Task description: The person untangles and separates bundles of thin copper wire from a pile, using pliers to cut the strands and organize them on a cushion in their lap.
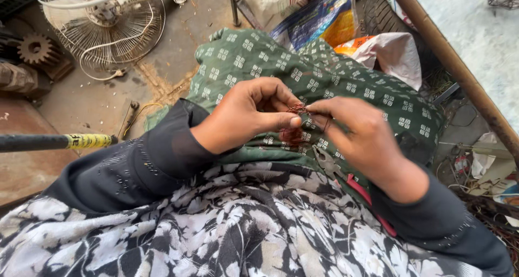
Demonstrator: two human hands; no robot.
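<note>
Frame centre: left hand [243,117] and right hand [359,139] met fingertip to fingertip, both pinched shut on a small tangle of copper wire [296,110] over the green patterned cloth [324,74]. Wire looked still knotted, unpicking barely begun; red-handled pliers [346,180] lay idle on the lap at lower right.

Single head cam, worn by the seated person, pitched steeply down onto their own lap [324,82]. Very close: both forearms fill mid-frame. Floor [86,104] shows along top-left edge, a rusty pipe [459,71] crosses top-right corner. No second view.
</note>
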